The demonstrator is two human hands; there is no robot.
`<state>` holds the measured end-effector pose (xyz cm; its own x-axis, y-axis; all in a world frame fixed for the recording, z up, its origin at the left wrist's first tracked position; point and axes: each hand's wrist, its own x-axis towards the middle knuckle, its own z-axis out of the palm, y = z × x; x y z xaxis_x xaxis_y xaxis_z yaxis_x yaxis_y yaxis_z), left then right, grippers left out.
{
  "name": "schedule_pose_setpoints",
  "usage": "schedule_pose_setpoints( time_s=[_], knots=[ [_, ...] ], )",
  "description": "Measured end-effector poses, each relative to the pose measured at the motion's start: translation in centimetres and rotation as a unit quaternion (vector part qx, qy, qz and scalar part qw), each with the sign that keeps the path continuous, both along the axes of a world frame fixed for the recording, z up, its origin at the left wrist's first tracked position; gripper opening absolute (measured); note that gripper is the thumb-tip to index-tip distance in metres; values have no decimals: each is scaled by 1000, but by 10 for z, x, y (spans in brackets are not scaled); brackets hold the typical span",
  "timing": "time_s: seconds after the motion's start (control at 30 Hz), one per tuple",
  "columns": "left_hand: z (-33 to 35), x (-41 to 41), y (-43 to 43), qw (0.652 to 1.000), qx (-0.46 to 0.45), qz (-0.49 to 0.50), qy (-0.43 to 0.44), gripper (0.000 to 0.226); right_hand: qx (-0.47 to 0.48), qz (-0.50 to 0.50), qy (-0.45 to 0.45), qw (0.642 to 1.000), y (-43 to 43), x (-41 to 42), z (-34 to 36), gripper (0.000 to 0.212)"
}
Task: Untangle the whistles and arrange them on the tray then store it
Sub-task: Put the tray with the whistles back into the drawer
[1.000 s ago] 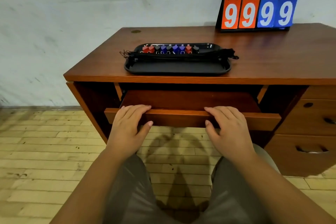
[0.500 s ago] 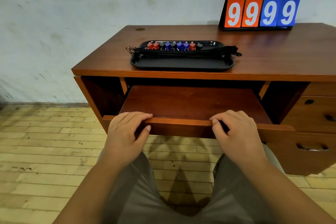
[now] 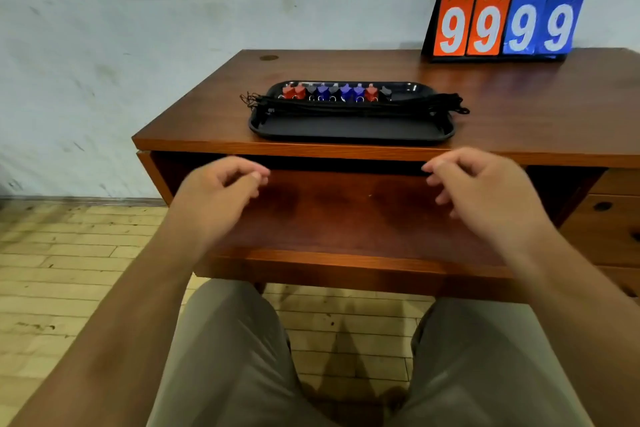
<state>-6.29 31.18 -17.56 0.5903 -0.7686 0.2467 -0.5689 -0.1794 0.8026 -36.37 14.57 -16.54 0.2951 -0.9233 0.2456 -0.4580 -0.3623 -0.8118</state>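
A black tray [image 3: 349, 130] sits on the wooden desk [image 3: 519, 114] near its front edge. Several red, blue and grey whistles [image 3: 334, 92] stand in a row along the tray's far side, their black lanyards [image 3: 353, 107] stretched across it and spilling over both ends. Below the desk top a wide pull-out shelf [image 3: 346, 218] is drawn out toward me. My left hand [image 3: 221, 191] and my right hand [image 3: 474, 187] hover above the shelf, just below the desk's front edge, fingers loosely curled and holding nothing.
A flip scoreboard [image 3: 502, 26] reading 9999 stands at the desk's back right against the wall. Drawers [image 3: 609, 211] fill the desk's right side. My knees sit under the pulled-out shelf. Pale wood flooring [image 3: 69, 270] lies to the left.
The shelf has been pulled further out. Both hands have let go of its front edge and risen toward the desk top, above the shelf.
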Motion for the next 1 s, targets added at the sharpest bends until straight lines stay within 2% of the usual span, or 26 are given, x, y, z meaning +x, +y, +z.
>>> schedule_pose_setpoints(
  time_s=[0.1,0.2,0.27,0.37,0.47,0.57,0.63,0.7,0.77,0.83,0.9,0.93,1.0],
  knots=[
    [25,12,-28,999,-6,30,-12,23,14,-27,-29,999,-31,10,29,23],
    [39,20,-56,996,6,82,-33,23,-29,-87,83,992,-63,17,42,21],
    [41,25,-73,993,32,114,-31,33,-29,-112,151,982,-80,23,44,22],
    [44,35,-91,988,72,134,-30,46,-1,-126,191,973,-99,30,41,29],
    [50,38,-100,985,104,134,-33,42,25,-135,209,968,-108,35,39,31],
    [52,37,-102,985,110,126,-38,15,34,-133,217,966,-107,39,40,29],
    [51,35,-100,986,111,120,-27,28,33,-135,214,967,-105,40,38,23],
    [51,35,-96,987,109,119,-28,17,21,-135,222,966,-101,40,38,24],
    [50,32,-90,987,99,122,-28,23,5,-128,225,966,-98,38,39,30],
    [47,29,-84,989,78,120,-25,13,-5,-121,224,967,-95,34,39,32],
    [40,26,-79,992,52,118,-18,32,-12,-116,225,967,-90,29,37,32],
    [37,25,-75,992,36,118,-4,33,-14,-117,223,968,-87,26,37,31],
    [34,21,-64,992,8,125,23,18,-20,-119,205,971,-78,20,33,28]
  ],
)
